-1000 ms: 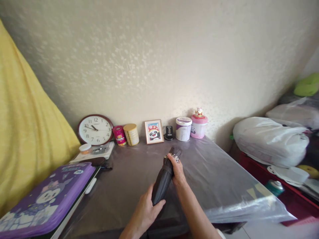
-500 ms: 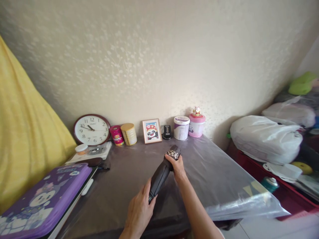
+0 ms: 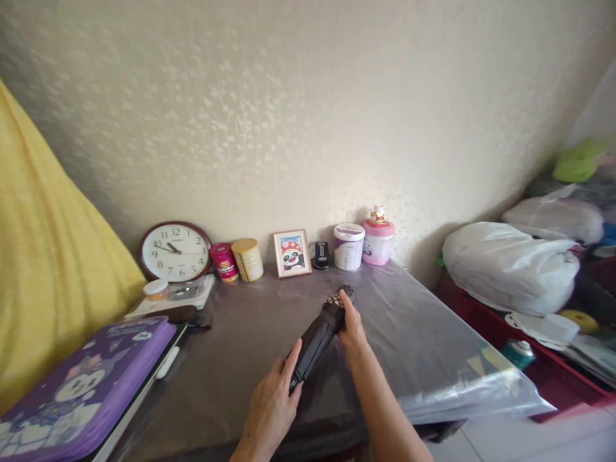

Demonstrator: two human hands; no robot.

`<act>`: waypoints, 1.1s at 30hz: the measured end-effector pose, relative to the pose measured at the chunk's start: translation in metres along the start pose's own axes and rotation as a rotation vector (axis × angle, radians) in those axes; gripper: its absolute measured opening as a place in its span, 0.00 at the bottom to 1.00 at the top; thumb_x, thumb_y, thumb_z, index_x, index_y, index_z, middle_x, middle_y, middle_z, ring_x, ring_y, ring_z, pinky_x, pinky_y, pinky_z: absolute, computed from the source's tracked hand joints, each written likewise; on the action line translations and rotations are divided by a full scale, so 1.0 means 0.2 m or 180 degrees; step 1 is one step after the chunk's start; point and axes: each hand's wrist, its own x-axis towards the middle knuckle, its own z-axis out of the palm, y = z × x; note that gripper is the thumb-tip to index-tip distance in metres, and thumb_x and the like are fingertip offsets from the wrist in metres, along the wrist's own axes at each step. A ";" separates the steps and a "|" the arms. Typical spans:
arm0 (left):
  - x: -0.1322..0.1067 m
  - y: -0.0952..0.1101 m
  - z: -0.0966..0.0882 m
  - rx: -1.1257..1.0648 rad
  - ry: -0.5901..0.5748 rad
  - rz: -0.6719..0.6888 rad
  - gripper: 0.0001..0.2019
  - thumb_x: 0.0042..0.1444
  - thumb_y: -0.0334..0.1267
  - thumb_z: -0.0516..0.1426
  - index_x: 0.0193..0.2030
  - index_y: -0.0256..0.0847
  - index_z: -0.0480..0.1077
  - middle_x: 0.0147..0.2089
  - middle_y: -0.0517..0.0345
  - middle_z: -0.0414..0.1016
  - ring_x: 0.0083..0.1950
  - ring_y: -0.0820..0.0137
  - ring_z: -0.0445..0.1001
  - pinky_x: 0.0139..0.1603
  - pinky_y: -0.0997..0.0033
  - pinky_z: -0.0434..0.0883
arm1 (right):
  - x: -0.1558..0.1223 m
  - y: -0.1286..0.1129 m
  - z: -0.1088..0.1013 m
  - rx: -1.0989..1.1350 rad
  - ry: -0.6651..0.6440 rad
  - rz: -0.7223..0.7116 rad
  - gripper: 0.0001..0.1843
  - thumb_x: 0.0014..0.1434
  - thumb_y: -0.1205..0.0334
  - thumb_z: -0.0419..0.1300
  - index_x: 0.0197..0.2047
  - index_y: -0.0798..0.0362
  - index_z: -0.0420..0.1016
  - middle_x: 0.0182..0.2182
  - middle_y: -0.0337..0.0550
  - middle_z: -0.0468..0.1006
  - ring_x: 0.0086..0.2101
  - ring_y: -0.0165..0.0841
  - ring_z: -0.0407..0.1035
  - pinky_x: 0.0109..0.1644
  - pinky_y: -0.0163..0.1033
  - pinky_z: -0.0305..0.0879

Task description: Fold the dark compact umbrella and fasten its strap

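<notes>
A folded black umbrella [image 3: 315, 341] with a checkered band near its far end is held slantwise above the table. My left hand [image 3: 275, 399] is closed around its near end, thumb and forefinger lying along the sides. My right hand [image 3: 352, 321] grips the far end beside the checkered band, its thumb on top. The fingers under the umbrella are mostly hidden. Below both hands is the table [image 3: 231, 366], covered with a shiny grey-brown plastic sheet.
Along the wall stand a clock [image 3: 176, 251], a pink can [image 3: 224, 263], a yellow can [image 3: 248, 260], a framed panda picture [image 3: 292, 254] and two tubs. A purple case [image 3: 86, 385] lies at left. White bags [image 3: 510, 266] sit over a red bin at right.
The umbrella has rolled a little in my hands. My right hand's grip has shifted, covering the checkered band differently. My left hand stays at the near end.
</notes>
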 end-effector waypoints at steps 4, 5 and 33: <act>0.01 -0.02 -0.01 -0.0328 0.0207 -0.0092 0.27 0.57 0.38 0.47 0.64 0.51 0.48 0.47 0.51 0.70 0.43 0.64 0.73 0.42 0.66 0.68 | -0.01 -0.03 0.00 0.0127 -0.0398 0.0435 0.19 0.49 0.46 0.57 0.34 0.54 0.71 0.26 0.43 0.77 0.29 0.37 0.72 0.29 0.39 0.67; 0.02 -0.02 -0.01 -0.0596 0.0261 -0.0073 0.26 0.57 0.40 0.47 0.64 0.49 0.49 0.49 0.51 0.69 0.47 0.63 0.71 0.45 0.66 0.67 | -0.01 -0.04 0.00 0.0121 -0.0491 0.0503 0.20 0.51 0.45 0.56 0.34 0.54 0.71 0.27 0.43 0.77 0.29 0.36 0.71 0.28 0.39 0.66; 0.05 0.00 -0.05 -0.1662 -0.0228 -0.0331 0.33 0.48 0.35 0.54 0.63 0.43 0.50 0.59 0.52 0.64 0.58 0.65 0.65 0.57 0.66 0.61 | -0.02 0.05 0.01 -0.0453 -0.0534 0.0050 0.18 0.44 0.48 0.64 0.32 0.54 0.71 0.25 0.41 0.77 0.30 0.37 0.72 0.31 0.38 0.67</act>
